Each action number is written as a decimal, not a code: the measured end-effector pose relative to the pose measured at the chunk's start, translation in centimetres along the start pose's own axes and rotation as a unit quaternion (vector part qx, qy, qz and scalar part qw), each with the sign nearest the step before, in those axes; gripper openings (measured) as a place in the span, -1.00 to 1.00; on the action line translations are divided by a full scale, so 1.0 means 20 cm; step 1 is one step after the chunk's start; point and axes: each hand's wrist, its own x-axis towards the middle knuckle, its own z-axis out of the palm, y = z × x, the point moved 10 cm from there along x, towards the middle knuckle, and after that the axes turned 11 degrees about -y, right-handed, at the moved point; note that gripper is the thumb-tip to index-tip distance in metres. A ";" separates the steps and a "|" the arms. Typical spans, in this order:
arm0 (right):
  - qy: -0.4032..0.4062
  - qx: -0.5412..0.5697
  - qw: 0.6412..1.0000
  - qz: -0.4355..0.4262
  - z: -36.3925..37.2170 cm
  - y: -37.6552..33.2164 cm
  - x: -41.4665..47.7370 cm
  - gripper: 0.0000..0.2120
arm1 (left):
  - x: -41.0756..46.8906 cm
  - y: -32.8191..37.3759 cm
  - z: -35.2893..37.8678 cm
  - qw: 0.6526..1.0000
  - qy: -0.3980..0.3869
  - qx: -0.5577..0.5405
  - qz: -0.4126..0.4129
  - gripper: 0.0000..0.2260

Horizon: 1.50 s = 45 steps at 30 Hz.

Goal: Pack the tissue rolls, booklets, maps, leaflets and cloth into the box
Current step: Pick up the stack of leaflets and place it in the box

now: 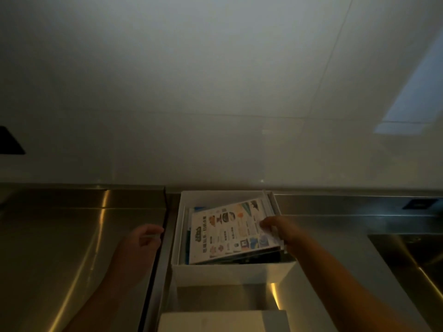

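Your right hand [272, 227] pinches the right edge of a printed leaflet [230, 232] — fingers pressed onto a thin stack of papers, tilted over the open white box [227, 271]. The leaflet's left part lies inside the box, over other papers stood against the left wall. Your left hand [146, 238] rests on the steel counter [72, 236] just left of the box — fingers curled; cannot tell whether it holds anything. Dim light; print illegible.

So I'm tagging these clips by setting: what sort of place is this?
Probably a commercial-style kitchen: a stainless steel counter, a sunken steel basin at right, and a pale tiled wall behind the white box.
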 end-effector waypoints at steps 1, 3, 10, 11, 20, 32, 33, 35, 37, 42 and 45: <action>-0.009 0.004 1.000 0.006 0.02 0.01 0.02 -0.81 | 0.02 0.00 0.01 1.000 0.001 0.004 -0.003 -0.72; -0.021 0.017 0.999 0.019 0.05 0.04 0.06 -0.87 | 0.06 -0.01 0.04 1.000 0.001 0.003 -0.015 -0.77; -0.033 0.008 0.996 0.083 0.04 0.17 0.15 -0.74 | 0.18 -0.07 0.07 0.999 -0.001 -0.006 -0.039 -0.77; -0.027 -0.007 0.996 0.086 0.03 0.17 0.15 -0.76 | 0.20 -0.08 0.07 0.999 -0.003 -0.005 -0.043 -0.78; 0.055 -0.194 0.979 0.035 0.01 0.06 0.13 -0.69 | 0.26 -0.10 0.08 0.999 -0.011 0.010 -0.047 -0.81; 0.126 -0.381 0.916 -0.002 -0.01 -0.03 0.15 -0.76 | 0.25 -0.13 0.12 0.997 -0.022 0.013 -0.067 -0.83; 0.128 -0.384 0.914 -0.003 -0.02 -0.03 0.15 -0.75 | 0.25 -0.13 0.12 0.997 -0.024 0.011 -0.068 -0.83; 0.129 -0.389 0.912 -0.003 -0.02 -0.03 0.14 -0.74 | 0.24 -0.12 0.12 0.997 -0.029 0.019 -0.071 -0.83; 0.131 -0.392 0.911 -0.003 -0.02 -0.03 0.14 -0.75 | 0.23 -0.12 0.13 0.997 -0.035 0.024 -0.071 -0.83; 0.131 -0.402 0.906 0.003 -0.01 -0.03 0.13 -0.72 | 0.22 -0.10 0.14 0.996 -0.047 0.023 -0.071 -0.82; 0.137 -0.399 0.907 0.012 -0.01 -0.02 0.12 -0.70 | 0.21 -0.09 0.13 0.996 -0.049 0.023 -0.069 -0.82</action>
